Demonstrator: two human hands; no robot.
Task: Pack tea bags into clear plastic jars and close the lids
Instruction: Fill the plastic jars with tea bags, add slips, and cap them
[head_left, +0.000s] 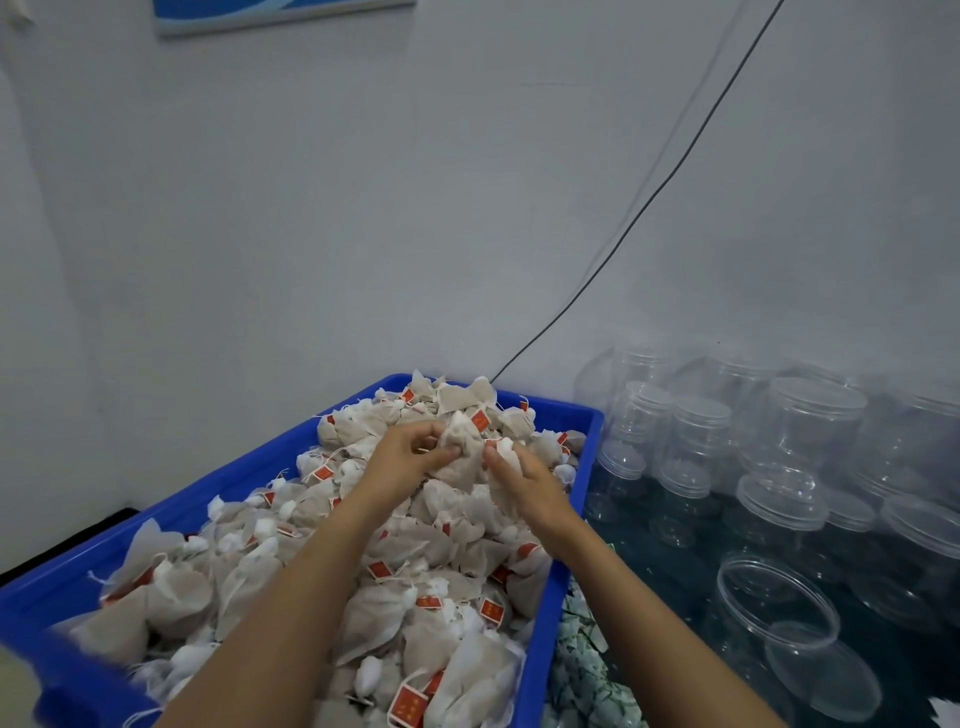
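Tea bags fill the blue bin in a heaped pile: beige pouches with white strings and red tags, mounded above the rim at the far end. Bin sits left of centre, far corner close to the wall. Right of the bin, clear plastic jars stand clustered on the dark bench, most with clear lids on and nothing visible inside. Nearest jar is open-topped with no tea bags in it; a loose lid lies against its near side. Both arms reach forward over the pile to its far end. Left hand grips one tea bag, fingers curled over the top, thumb pressing from below. Right hand pinches a white knotted pouch end just beside that bag, fingers curled round it. Thin black cable runs diagonally down the wall behind the bin.
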